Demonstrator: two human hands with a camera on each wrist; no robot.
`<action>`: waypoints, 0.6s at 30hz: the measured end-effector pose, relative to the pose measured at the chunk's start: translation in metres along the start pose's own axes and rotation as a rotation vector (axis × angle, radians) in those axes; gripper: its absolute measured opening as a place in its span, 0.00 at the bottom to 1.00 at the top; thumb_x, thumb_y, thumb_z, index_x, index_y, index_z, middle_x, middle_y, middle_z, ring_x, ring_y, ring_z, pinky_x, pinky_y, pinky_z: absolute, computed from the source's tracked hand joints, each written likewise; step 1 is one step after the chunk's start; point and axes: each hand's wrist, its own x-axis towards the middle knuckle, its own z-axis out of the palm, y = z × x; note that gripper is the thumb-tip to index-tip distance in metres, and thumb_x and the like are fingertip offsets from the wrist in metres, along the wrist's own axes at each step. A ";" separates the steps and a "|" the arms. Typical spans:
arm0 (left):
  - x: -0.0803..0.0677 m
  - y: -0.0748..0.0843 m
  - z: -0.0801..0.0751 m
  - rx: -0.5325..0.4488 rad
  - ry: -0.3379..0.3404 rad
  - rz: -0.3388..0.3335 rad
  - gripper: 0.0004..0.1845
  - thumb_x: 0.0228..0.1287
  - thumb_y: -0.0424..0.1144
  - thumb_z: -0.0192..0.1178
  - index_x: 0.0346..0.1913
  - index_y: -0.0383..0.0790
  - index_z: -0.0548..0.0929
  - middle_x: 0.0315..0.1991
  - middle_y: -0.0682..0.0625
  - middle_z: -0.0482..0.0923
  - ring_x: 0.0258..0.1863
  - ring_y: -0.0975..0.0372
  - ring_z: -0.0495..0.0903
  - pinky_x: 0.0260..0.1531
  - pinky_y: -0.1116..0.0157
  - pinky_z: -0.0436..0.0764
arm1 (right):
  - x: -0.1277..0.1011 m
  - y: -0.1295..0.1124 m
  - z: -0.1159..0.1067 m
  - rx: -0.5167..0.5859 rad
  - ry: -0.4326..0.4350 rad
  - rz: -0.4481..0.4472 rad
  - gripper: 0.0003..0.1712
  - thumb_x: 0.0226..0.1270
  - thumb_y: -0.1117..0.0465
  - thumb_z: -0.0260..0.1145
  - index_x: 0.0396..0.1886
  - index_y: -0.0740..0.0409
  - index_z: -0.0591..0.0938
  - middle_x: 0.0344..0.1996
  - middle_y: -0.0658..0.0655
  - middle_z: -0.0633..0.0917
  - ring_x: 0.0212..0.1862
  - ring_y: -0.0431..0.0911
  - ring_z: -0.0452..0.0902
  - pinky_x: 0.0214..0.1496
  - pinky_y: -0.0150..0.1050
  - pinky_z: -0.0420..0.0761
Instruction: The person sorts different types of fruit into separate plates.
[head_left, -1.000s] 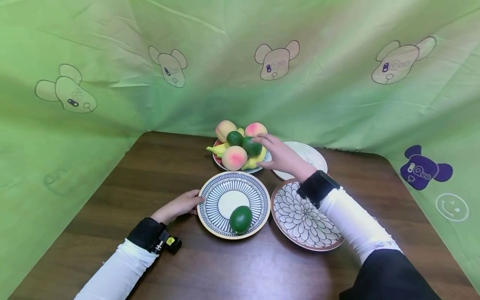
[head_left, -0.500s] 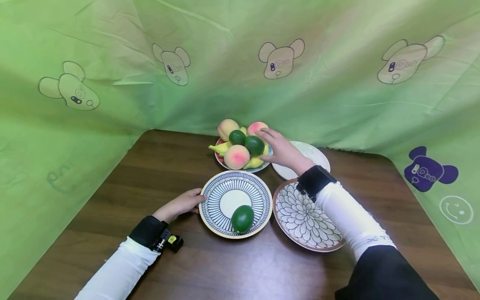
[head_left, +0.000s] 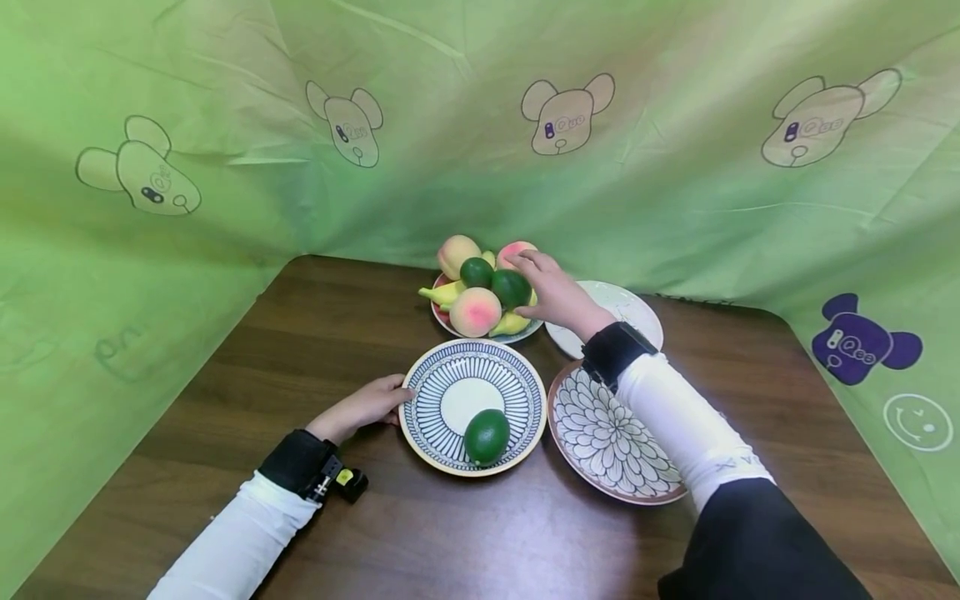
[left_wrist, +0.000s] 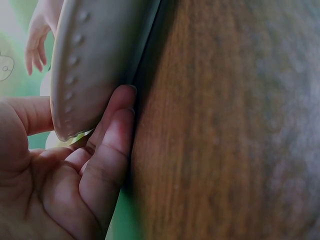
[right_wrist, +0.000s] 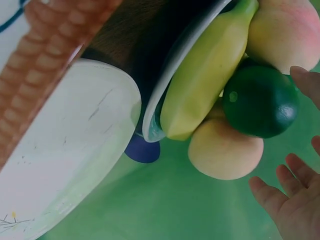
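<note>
Fruit sits piled on a small plate (head_left: 525, 337) at the back of the brown table (head_left: 315, 333) in the head view. The right hand (head_left: 558, 293) hangs over the pile with its grip spread, fingertips at a pink peach (head_left: 514, 250) and just beside a dark green fruit (head_left: 511, 288), not yet closed on anything. The left hand (head_left: 362, 408) holds the edge of a striped plate (head_left: 435, 375) that has one green lime (head_left: 487, 437) in it (a flower plate (head_left: 600, 433) and a white plate (head_left: 630, 308) wait close by). I think this is the picking step, and next the fingers must close round one fruit and lift it gently so the pile stays put. From the left wrist, fingers (left_wrist: 112, 145) curl under the plate rim (left_wrist: 85, 70), pinching it. From the right wrist, open fingers (right_wrist: 295, 200) float near the green fruit (right_wrist: 260, 100), a banana (right_wrist: 205, 80) and a peach (right_wrist: 225, 150). I cannot read any words; the green cloth (head_left: 675, 167) only shows bear faces with tiny marks.
</note>
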 end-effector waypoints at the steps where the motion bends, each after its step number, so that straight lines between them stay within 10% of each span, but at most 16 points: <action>1: 0.000 0.000 0.000 0.001 0.001 -0.002 0.23 0.78 0.37 0.46 0.66 0.21 0.68 0.32 0.54 0.77 0.29 0.69 0.76 0.30 0.73 0.77 | 0.001 0.000 0.002 -0.002 0.001 -0.003 0.51 0.58 0.62 0.78 0.79 0.59 0.63 0.77 0.68 0.62 0.79 0.64 0.55 0.79 0.61 0.63; 18: 0.001 0.005 0.001 0.006 0.007 -0.032 0.23 0.78 0.37 0.46 0.67 0.22 0.67 0.32 0.53 0.78 0.28 0.69 0.77 0.31 0.73 0.78 | 0.017 0.004 0.021 -0.041 0.020 -0.001 0.49 0.57 0.59 0.78 0.76 0.59 0.66 0.69 0.70 0.66 0.71 0.65 0.63 0.70 0.60 0.74</action>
